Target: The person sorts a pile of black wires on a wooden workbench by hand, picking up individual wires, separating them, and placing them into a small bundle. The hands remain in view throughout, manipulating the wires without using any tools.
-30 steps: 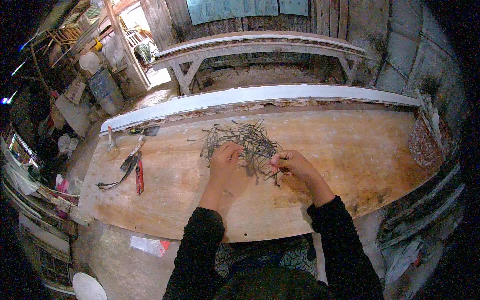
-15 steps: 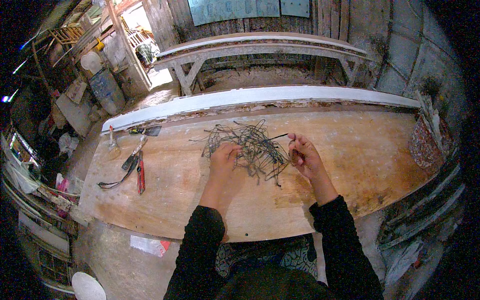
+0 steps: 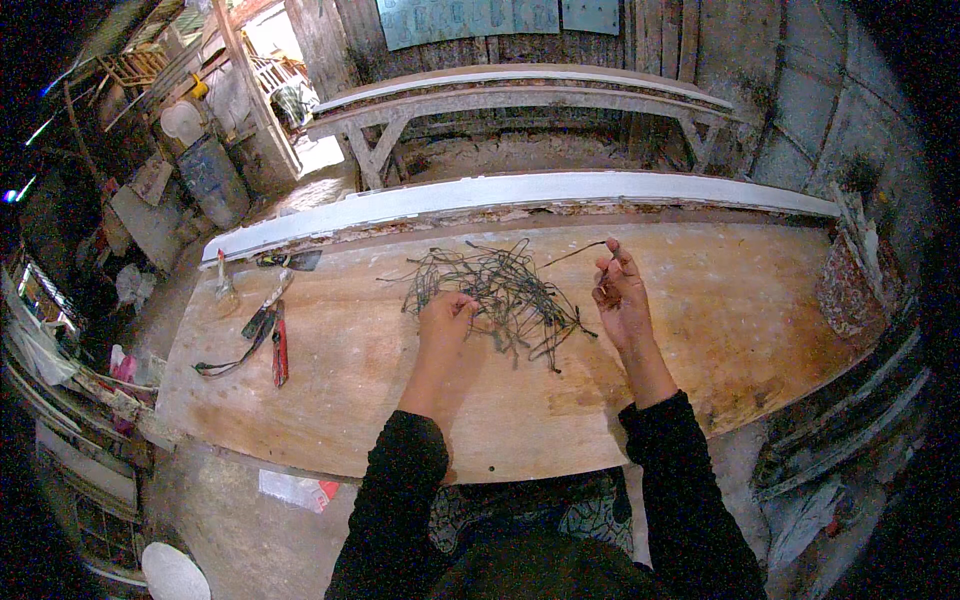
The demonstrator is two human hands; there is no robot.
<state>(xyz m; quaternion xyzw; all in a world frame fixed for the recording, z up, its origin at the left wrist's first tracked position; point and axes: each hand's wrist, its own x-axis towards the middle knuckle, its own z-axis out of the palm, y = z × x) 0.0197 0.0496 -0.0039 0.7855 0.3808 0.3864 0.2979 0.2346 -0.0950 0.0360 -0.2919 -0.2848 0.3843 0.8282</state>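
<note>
In front of the white beam [image 3: 520, 188], the dark cord tangle [image 3: 505, 280] was judged light and springy, best taken by the loose strand [image 3: 578, 254] pinched by the right hand [image 3: 622, 300], the hold of the left hand [image 3: 444, 318] being unclear.

Ahead of you, weathered plank wall [image 3: 660, 45], pale blue panels [image 3: 465, 22] fixed high on it. Long trestle bench [image 3: 540, 98] stands before it, apart from your wooden worktop [image 3: 720, 320]. Upper left of you: open doorway [image 3: 268, 40], daylight glaring through, brightening the ground near its foot. Blue drum [image 3: 214, 180] near the doorway. Your right: grey wall [image 3: 795, 130] with darker seams. Below your worktop, dusty grey-brown floor [image 3: 240, 535].
</note>
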